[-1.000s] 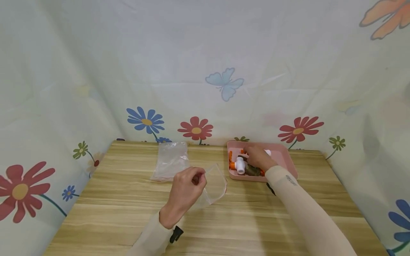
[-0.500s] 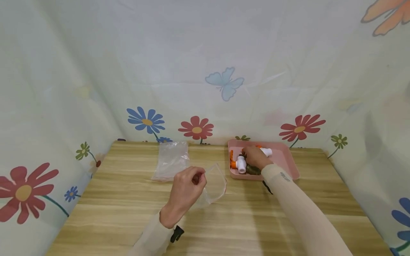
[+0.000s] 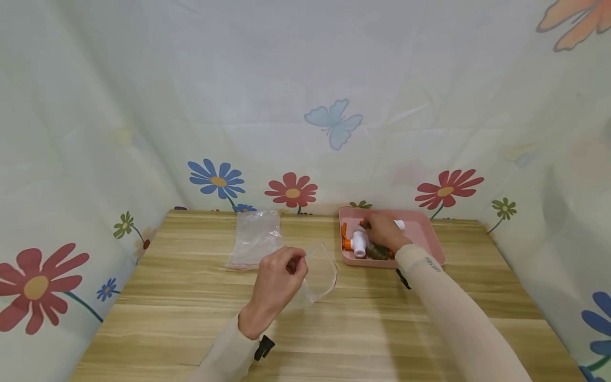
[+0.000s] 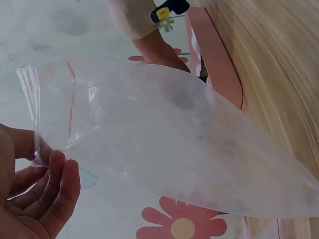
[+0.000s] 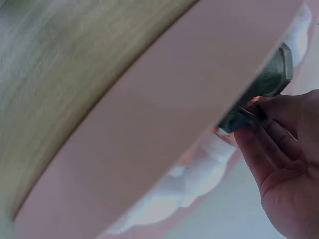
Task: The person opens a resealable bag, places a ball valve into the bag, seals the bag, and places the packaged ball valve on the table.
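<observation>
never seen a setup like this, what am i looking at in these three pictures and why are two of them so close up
There is no machine here: a person works with two bare hands and wears three cameras. The wide picture comes from the head camera, looking down at a wooden table inside a flower-printed cloth booth. The two close pictures come from cameras strapped to each wrist. The left hand pinches the edge of a clear plastic zip bag and holds it up off the table. The right hand reaches into a pink tray of white and orange plastic fittings, its fingertips on a dark metal part. Another clear bag lies flat at the back of the table.
</observation>
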Demonstrator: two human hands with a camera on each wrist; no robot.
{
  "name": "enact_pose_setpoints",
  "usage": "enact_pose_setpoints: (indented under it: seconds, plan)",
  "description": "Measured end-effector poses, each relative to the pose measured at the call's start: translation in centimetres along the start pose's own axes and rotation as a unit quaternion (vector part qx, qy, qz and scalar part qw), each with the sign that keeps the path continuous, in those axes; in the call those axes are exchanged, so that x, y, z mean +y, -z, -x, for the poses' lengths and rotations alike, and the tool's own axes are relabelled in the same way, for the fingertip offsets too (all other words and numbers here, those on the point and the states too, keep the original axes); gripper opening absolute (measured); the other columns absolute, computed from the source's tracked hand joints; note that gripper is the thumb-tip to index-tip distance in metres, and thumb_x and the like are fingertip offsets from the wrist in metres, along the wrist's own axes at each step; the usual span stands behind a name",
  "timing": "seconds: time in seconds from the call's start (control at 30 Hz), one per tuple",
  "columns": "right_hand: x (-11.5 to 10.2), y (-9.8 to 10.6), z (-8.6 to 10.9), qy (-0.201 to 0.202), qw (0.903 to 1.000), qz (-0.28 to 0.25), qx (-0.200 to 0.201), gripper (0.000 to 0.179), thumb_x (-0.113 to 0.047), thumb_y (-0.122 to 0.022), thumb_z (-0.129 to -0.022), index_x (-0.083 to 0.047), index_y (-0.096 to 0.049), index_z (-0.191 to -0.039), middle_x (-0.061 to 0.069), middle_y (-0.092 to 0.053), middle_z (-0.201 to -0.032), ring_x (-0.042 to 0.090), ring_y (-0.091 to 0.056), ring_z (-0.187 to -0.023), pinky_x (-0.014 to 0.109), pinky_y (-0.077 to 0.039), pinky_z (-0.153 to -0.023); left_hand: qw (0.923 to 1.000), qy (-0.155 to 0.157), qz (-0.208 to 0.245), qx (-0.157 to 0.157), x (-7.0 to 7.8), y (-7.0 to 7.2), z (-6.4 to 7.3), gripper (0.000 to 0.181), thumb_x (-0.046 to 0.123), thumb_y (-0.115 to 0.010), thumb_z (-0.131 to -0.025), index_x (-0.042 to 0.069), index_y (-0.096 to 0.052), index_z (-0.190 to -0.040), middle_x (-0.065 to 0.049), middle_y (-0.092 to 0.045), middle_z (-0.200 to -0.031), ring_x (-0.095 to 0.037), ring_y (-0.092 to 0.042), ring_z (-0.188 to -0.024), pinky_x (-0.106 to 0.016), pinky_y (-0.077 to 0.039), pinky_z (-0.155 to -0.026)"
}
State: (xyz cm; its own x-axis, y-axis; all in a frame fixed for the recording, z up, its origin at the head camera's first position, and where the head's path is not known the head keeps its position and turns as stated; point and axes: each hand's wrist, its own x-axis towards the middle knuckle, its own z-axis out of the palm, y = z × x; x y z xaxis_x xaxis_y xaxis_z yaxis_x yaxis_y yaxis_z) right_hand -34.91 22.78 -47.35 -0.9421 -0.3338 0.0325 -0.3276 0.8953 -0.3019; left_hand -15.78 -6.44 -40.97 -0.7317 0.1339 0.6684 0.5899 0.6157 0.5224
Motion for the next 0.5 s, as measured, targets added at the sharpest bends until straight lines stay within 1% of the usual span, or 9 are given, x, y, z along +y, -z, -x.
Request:
enact_pose_setpoints:
  seconds: [0.1,0.17,0.2,0.27,0.4,0.5]
  plan:
    - [-0.2,0.8,0.4,0.002,0.9999,0.003,0.01,0.018,-0.004,-0.061,-0.091,-0.003,-0.068,-0.108,0.012,-0.069,-0.097,0.025,-0.06,-0.085,0.045,-0.052,-0.08,1.0,0.003,-0.002,0.001,0.1,0.0,0.0,0.008,0.0,-0.068,-0.082,0.007,-0.071,-0.084,0.0,-0.067,-0.072,-0.005,-0.057,-0.059,-0.014,-0.048,-0.055]
    - [-0.5,1.3,0.8,0.008,0.9997,0.009,0.021,0.023,-0.003,-0.06,-0.091,-0.004,-0.068,-0.112,0.012,-0.071,-0.103,0.026,-0.063,-0.091,0.047,-0.053,-0.086,1.0,0.006,-0.002,0.0,0.2,0.1,-0.1,0.008,0.0,-0.068,-0.082,0.007,-0.071,-0.085,0.0,-0.067,-0.073,-0.005,-0.057,-0.06,-0.014,-0.048,-0.055]
    - [-0.6,1.6,1.0,0.011,0.9996,0.01,0.024,0.024,-0.002,-0.06,-0.09,-0.005,-0.067,-0.113,0.012,-0.071,-0.104,0.027,-0.063,-0.092,0.048,-0.053,-0.086,1.0,0.007,-0.001,0.0,0.2,0.1,-0.1,0.008,0.0,-0.068,-0.082,0.007,-0.071,-0.085,0.0,-0.067,-0.073,-0.005,-0.057,-0.06,-0.014,-0.048,-0.055]
    - [-0.8,2.1,1.5,0.019,0.9992,0.013,0.032,0.027,-0.001,-0.058,-0.09,-0.005,-0.068,-0.115,0.013,-0.071,-0.105,0.027,-0.064,-0.092,0.048,-0.054,-0.086,1.0,0.009,0.001,-0.002,0.2,0.1,-0.1,0.008,-0.001,-0.068,-0.082,0.007,-0.071,-0.085,0.0,-0.067,-0.073,-0.005,-0.058,-0.06,-0.014,-0.048,-0.056]
    - [-1.2,3.2,2.7,0.004,0.9995,-0.002,0.03,0.028,-0.005,-0.059,-0.09,-0.005,-0.066,-0.117,0.012,-0.07,-0.104,0.024,-0.061,-0.083,0.043,-0.054,-0.077,0.9999,0.01,0.002,-0.003,0.2,0.1,-0.2,0.008,0.0,-0.068,-0.082,0.006,-0.072,-0.086,0.0,-0.067,-0.074,-0.006,-0.058,-0.061,-0.015,-0.049,-0.056]
    - [-1.4,3.8,3.4,-0.003,0.9996,-0.009,0.028,0.029,-0.007,-0.06,-0.091,-0.005,-0.064,-0.119,0.011,-0.068,-0.103,0.023,-0.056,-0.078,0.037,-0.051,-0.072,0.9999,0.012,0.003,-0.003,0.4,0.2,-0.3,0.008,0.0,-0.068,-0.082,0.005,-0.072,-0.086,-0.001,-0.068,-0.074,-0.006,-0.058,-0.061,-0.015,-0.049,-0.056]
